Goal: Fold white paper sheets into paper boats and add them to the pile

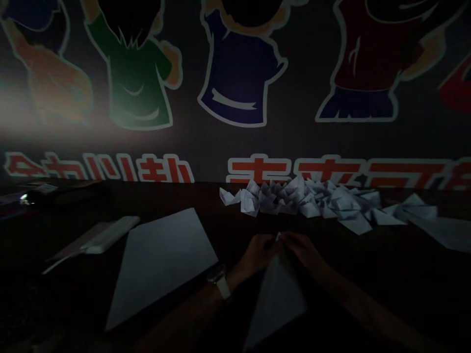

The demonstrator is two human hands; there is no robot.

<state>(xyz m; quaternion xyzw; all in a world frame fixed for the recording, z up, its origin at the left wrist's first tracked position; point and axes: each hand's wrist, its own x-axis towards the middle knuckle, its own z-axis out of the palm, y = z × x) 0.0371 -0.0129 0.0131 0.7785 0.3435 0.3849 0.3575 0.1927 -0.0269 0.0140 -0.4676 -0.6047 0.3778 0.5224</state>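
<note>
A folded sheet of paper [277, 294] lies on the dark table in front of me, narrowing to a point at its far end. My left hand [259, 251], with a watch [220, 280] on its wrist, pinches the left side of that tip. On the other side, my right hand [300, 247] has its fingers closed on the same tip. A small white corner shows between the two hands. Dim light hides the exact finger positions. Left of my hands lies a stack of white paper [165, 260].
Many folded paper boats [294, 198] are heaped at the back right, with a flat white sheet [451, 231] beside them. A white power bank-like block [112, 235] with a cable lies at left. Behind the table stands a wall [206, 142] with cartoon figures.
</note>
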